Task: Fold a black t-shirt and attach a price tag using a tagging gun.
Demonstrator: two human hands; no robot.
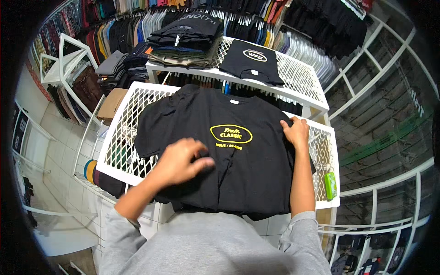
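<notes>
A black T-shirt [192,117] with a yellow oval print lies spread on a white metal-mesh table [115,137], its collar away from me and its hem over the near edge. My left hand [185,160], slightly blurred, hovers over the shirt left of the print, fingers curved apart, nothing seen between them. At the shirt's right shoulder, my right hand [296,130] has thumb and forefinger on the fabric; whether it pinches the cloth is not clear.
A folded black T-shirt [252,62] and a stack of folded clothes [182,41] rest on a raised white mesh shelf [299,75] behind. A green packet [330,185] lies at the table's right edge. Hanging garments [120,34] line the back; a brown box [110,103] stands left.
</notes>
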